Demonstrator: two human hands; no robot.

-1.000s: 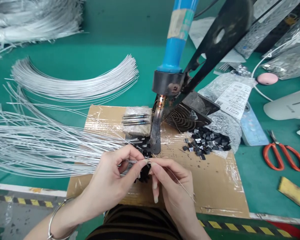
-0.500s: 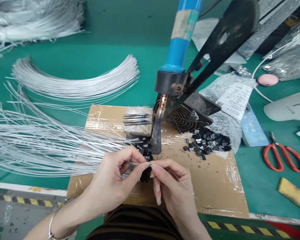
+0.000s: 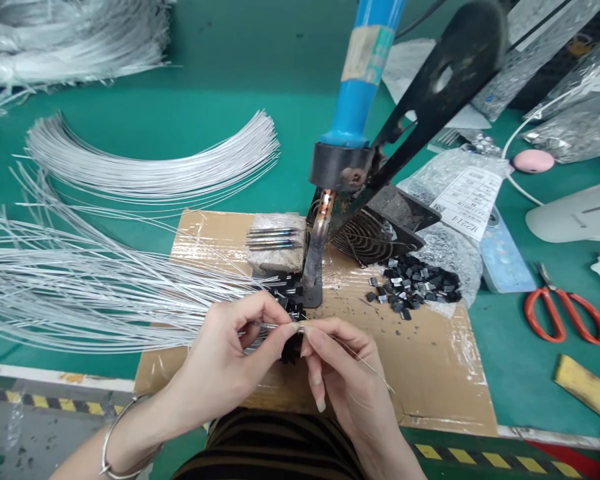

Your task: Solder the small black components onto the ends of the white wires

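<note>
Bright even overhead light is washing everything, glare is bouncing off the taped cardboard [image 3: 430,360] and foil bags [image 3: 570,120], edges are bending fisheye-style, shadows staying soft.

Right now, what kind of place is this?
Probably a small factory soldering bench. A blue-handled soldering iron stands clamped over taped cardboard, silver wires lie in bundles, and tiny black parts sit piled nearby.

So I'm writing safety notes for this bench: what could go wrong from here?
1. Both hands, left hand and right hand, pinch a thin wire just below the soldering iron tip; a slip upward could mean a burn.
2. The loose wire bundle lies against the left hand and might snag.
</note>
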